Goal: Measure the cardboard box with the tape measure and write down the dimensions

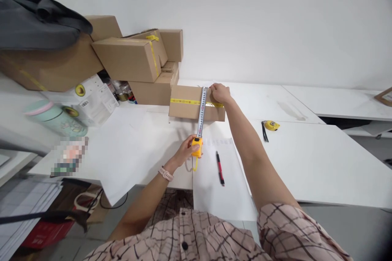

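Oblong cardboard box (185,108) — long axis crosswise; metal tape (201,111) points away across it. Left hand (184,151) clasps the yellow case (198,142); right hand (220,92) — grip unclear.

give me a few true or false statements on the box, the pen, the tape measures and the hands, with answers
1. The left hand holds an orange tape measure. True.
2. The pulled-out blade runs across the top of a cardboard box. True.
3. The red and black pen lies on that box. False: it lies on white paper nearer the person.
4. The right hand holds the pen. False: it is at the far edge of the box.
5. A second, yellow tape measure lies on the white table, right of the box. True.
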Available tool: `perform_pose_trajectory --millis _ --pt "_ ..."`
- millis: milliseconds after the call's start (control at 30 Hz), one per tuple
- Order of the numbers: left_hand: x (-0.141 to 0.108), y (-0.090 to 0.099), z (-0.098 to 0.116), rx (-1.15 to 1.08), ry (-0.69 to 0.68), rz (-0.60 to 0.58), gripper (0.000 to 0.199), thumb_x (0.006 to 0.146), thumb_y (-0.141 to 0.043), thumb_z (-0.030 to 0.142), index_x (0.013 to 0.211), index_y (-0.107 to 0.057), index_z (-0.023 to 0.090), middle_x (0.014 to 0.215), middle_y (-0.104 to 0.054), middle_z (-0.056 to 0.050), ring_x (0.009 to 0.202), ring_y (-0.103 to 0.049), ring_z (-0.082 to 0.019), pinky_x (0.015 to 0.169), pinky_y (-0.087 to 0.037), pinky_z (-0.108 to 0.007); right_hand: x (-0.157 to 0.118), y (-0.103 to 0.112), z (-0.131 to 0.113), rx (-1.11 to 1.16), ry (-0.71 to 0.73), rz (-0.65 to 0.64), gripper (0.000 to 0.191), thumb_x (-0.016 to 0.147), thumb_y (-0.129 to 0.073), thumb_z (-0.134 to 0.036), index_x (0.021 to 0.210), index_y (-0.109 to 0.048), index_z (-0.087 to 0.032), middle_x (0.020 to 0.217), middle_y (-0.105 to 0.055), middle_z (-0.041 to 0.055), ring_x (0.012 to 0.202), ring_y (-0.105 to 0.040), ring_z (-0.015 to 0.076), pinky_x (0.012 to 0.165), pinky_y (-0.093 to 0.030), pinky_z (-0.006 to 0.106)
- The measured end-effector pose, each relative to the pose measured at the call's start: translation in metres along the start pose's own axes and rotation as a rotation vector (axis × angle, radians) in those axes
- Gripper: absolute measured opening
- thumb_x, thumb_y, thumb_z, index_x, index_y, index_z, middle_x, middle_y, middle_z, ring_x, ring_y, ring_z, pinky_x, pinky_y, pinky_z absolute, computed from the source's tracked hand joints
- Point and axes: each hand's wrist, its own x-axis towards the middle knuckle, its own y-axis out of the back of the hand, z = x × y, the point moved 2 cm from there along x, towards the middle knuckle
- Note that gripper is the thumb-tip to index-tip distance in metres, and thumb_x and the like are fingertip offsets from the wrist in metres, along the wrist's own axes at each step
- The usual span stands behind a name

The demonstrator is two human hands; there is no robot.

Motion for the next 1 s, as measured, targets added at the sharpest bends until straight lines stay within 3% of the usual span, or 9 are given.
perform_pose_trajectory --millis 167,267,400,700,867,1000 --pt "0.003 0.000 -0.005 0.008 0.003 0.009 0.057 0.077 -0.077 0.052 0.117 -0.054 0.021 0.113 -0.058 -0.007 0.075 -0.071 -0.017 0.067 -0.060 -0.036 0.001 0.000 -0.004 -0.025 -0.029 -0.005 0.063 0.104 -0.014 -0.046 0.099 -0.069 -0.017 0.114 -0.072 0.0169 0.114 -0.060 0.0319 0.109 -0.030 0.053" --pt "0.004 0.000 -0.008 0.009 0.003 0.002 0.055 0.077 -0.077 0.052 0.116 -0.055 0.021 0.113 -0.058 -0.006 0.077 -0.070 -0.018 0.068 -0.060 -0.036 -0.001 0.001 -0.008 -0.023 -0.038 -0.004 0.066 0.101 -0.020 -0.060 0.095 -0.070 -0.017 0.108 -0.073 0.0163 0.110 -0.062 0.0320 0.108 -0.031 0.053" --pt "0.006 0.000 -0.012 0.019 -0.022 -0.004 0.053 0.079 -0.077 0.050 0.117 -0.054 0.020 0.109 -0.057 -0.005 0.080 -0.066 -0.015 0.073 -0.060 -0.035 -0.004 0.002 -0.011 -0.043 -0.034 0.009 0.056 0.098 -0.032 -0.060 0.091 -0.068 -0.018 0.103 -0.074 0.0130 0.103 -0.064 0.0300 0.106 -0.032 0.052" --pt "0.012 0.001 -0.024 0.131 -0.089 0.041 0.056 0.079 -0.079 0.046 0.122 -0.054 0.020 0.112 -0.059 -0.007 0.086 -0.060 -0.014 0.071 -0.056 -0.029 -0.006 0.001 -0.011 -0.022 -0.035 0.022 0.054 0.100 -0.033 -0.060 0.086 -0.066 -0.019 0.095 -0.073 0.0118 0.099 -0.063 0.0298 0.105 -0.032 0.050" --pt "-0.014 -0.005 -0.007 -0.006 -0.031 0.022 0.059 0.079 -0.075 0.051 0.125 -0.051 0.024 0.125 -0.060 -0.011 0.084 -0.069 -0.019 0.071 -0.060 -0.036 -0.012 0.000 -0.012 -0.058 -0.015 0.057 0.062 0.101 -0.026 -0.062 0.093 -0.069 -0.018 0.102 -0.073 0.0153 0.107 -0.060 0.0335 0.102 -0.032 0.050" --pt "-0.055 0.003 0.015 -0.003 -0.125 0.089 0.066 0.075 -0.078 0.055 0.129 -0.050 0.027 0.131 -0.061 -0.013 0.086 -0.071 -0.023 0.073 -0.062 -0.039 -0.044 -0.005 -0.014 -0.126 0.053 0.148 0.065 0.099 -0.029 -0.067 0.107 -0.069 -0.016 0.114 -0.071 0.0186 0.111 -0.055 0.0358 0.101 -0.032 0.050"
